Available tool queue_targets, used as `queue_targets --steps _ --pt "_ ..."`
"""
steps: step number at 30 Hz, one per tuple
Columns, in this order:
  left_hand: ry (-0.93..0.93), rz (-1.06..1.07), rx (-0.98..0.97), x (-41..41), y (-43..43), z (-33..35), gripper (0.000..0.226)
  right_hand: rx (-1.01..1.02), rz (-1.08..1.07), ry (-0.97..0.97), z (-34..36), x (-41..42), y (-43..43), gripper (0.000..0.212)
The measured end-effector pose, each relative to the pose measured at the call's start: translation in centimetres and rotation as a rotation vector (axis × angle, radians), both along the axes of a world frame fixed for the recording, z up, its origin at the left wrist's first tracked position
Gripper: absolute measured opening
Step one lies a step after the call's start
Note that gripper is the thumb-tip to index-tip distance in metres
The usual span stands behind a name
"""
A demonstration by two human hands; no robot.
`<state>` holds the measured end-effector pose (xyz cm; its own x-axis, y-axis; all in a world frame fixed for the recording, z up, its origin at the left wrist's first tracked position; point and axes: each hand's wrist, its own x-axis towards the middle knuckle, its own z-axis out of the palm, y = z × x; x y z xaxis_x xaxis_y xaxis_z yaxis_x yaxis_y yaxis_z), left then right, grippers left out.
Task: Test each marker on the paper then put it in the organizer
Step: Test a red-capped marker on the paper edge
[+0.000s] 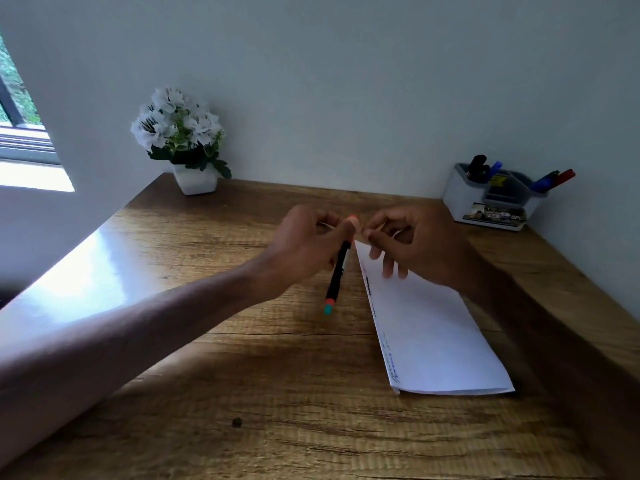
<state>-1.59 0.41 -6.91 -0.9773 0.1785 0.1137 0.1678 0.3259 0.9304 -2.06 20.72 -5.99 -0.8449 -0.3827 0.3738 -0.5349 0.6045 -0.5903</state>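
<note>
above the brown wooden desk (242,358), my left hand (304,247) is gripping the black teal-tipped marker (337,271), slanting it just beside the folded white paper (433,327). my right hand (415,247) is curling its fingertips (367,233) at the orange cap (352,221); whether they are pinching it, i cannot tell. a jerked pull is risking a flying cap or inked fingers, well apart from the grey plastic organizer (460,199).

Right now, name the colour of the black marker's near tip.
Teal, beside an orange band on the black marker; head view.
</note>
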Motion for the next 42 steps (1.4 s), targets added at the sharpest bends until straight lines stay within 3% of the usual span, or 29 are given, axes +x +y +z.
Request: queue_targets --steps 5,8,12,18,22,27,35,38,40,42 --pt "-0.097 -0.056 0.287 0.2 -0.1 0.6 0.020 -0.243 0.016 -0.261 0.8 0.5 -0.7 0.041" --pt "-0.110 -0.084 0.383 0.3 0.0 0.6 0.019 -0.243 0.067 -0.333 1.1 0.5 -0.7 0.036" --pt "-0.086 -0.108 0.489 0.2 -0.1 0.5 0.022 -0.171 0.105 -0.272 1.3 0.2 0.2 0.026" --pt "0.205 -0.104 0.217 -0.2 0.0 -0.9 0.020 -0.025 0.093 -0.217 1.5 -0.7 1.5 0.014" --pt "0.243 -0.085 0.162 -0.1 0.2 -1.8 0.016 0.195 0.090 -0.034 1.5 -0.6 1.5 0.016" --pt "0.274 -0.083 0.089 0.0 0.5 -2.4 0.014 0.246 0.101 0.075 0.9 -0.7 1.2 0.049" --pt "0.321 -0.059 0.059 -0.5 0.2 -2.5 0.012 0.289 0.068 0.160 1.0 -0.3 1.2 0.038" --pt "0.410 -0.079 -0.230 -0.5 -0.1 -2.6 0.013 0.415 -0.027 0.105 1.0 -0.4 1.3 0.044" --pt "0.507 -0.151 -0.409 0.0 -0.1 -2.7 0.021 0.424 -0.120 0.004 1.2 -0.3 2.0 0.029" --pt "0.523 -0.161 -0.454 0.5 -0.1 -2.9 0.024 0.332 -0.114 -0.073 1.6 -0.1 2.7 0.006"
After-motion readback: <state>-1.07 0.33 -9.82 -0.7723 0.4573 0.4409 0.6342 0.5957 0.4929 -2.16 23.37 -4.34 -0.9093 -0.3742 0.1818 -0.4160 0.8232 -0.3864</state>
